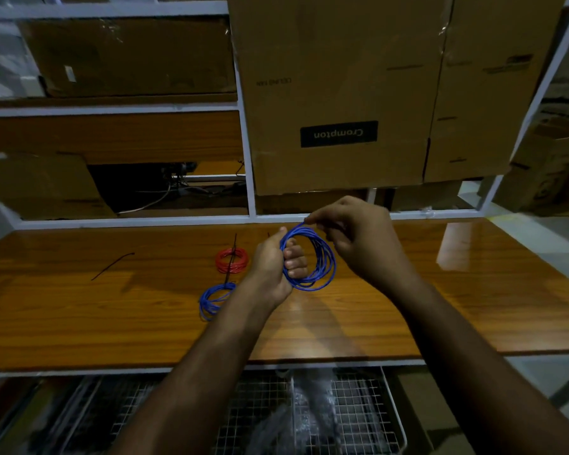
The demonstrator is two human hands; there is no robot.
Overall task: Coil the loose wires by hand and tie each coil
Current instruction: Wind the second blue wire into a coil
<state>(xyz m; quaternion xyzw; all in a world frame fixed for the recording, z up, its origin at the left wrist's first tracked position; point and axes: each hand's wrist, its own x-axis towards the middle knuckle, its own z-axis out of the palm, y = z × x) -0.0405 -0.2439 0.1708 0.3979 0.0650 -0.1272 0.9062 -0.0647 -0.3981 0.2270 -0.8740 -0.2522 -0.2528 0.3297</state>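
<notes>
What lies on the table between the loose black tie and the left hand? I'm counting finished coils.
Head view: a red coil and a blue coil, left of the left hand.

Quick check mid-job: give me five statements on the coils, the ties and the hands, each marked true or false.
1. The left hand grips a blue coil. True.
2. The right hand rests flat on the table. False: it pinches the top of that coil.
3. A red coil lies on the table. True.
4. The red coil has no tie. False: a black tie crosses it.
5. A loose tie lies left of the red coil. True.
</notes>
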